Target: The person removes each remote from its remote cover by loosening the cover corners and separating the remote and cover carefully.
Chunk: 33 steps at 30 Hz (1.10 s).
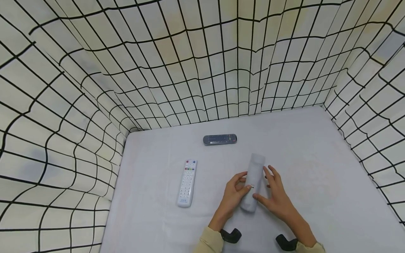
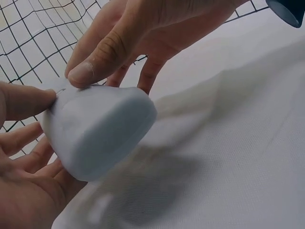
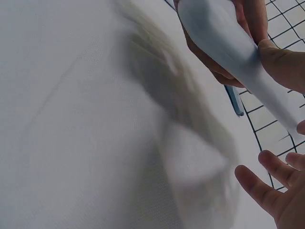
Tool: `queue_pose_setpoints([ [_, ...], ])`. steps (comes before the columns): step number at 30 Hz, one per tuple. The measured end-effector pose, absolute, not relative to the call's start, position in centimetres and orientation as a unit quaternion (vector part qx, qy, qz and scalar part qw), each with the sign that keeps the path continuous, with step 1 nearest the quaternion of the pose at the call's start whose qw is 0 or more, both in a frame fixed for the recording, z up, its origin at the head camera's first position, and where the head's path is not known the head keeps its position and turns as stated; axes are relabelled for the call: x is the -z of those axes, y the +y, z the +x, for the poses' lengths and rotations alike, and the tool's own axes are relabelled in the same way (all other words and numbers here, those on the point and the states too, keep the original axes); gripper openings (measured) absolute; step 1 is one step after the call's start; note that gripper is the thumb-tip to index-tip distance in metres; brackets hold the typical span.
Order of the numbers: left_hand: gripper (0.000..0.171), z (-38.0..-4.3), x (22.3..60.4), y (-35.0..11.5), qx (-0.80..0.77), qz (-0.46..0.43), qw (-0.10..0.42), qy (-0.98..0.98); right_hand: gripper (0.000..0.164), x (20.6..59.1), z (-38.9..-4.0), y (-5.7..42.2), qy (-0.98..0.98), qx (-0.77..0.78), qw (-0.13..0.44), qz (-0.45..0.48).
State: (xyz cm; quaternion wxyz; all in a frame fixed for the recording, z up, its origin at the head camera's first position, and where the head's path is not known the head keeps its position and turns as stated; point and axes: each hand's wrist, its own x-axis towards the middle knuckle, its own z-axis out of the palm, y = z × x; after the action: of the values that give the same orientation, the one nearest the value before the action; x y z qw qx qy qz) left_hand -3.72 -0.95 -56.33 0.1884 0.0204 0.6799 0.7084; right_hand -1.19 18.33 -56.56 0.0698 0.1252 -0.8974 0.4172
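A long, smooth white object (image 1: 255, 170), shaped much like a remote control with a rounded end, is held tilted between both hands. Its blunt near end (image 2: 114, 131) hangs over a shadow on the tabletop in the left wrist view. My left hand (image 1: 232, 196) grips it along the left side, thumb on top beside a small dark mark and fingers behind. On the other side, my right hand (image 1: 278, 198) touches the top with its thumb. The right hand's fingers (image 3: 257, 186) are spread and loose beside the object in the right wrist view.
A white remote control (image 1: 187, 182) lies buttons up to the left of my hands. Farther back, a dark remote control (image 1: 219, 139) lies crosswise. The white-covered table (image 1: 145, 168) is bordered by white walls with a black grid (image 1: 196, 66) behind and at both sides.
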Motion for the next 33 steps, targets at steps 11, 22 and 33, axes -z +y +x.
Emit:
queue_pose_setpoints([
  [11, 0.056, -4.0, 55.8, -0.7, -0.743, -0.028, 0.128, 0.656, 0.092, 56.8, -0.8, 16.9, -0.889, -0.446, 0.004, 0.106],
  [22, 0.058, -4.1, 55.9, -0.7, -0.762, -0.066, 0.092, 0.638, 0.056, 56.8, -0.2, 15.2, -0.841, -0.539, -0.031, -0.004],
  [33, 0.06, -3.7, 55.7, -0.8, -0.73, -0.044, 0.076, 0.678, 0.052, 56.8, 0.3, 15.4, -0.847, -0.524, 0.088, 0.012],
])
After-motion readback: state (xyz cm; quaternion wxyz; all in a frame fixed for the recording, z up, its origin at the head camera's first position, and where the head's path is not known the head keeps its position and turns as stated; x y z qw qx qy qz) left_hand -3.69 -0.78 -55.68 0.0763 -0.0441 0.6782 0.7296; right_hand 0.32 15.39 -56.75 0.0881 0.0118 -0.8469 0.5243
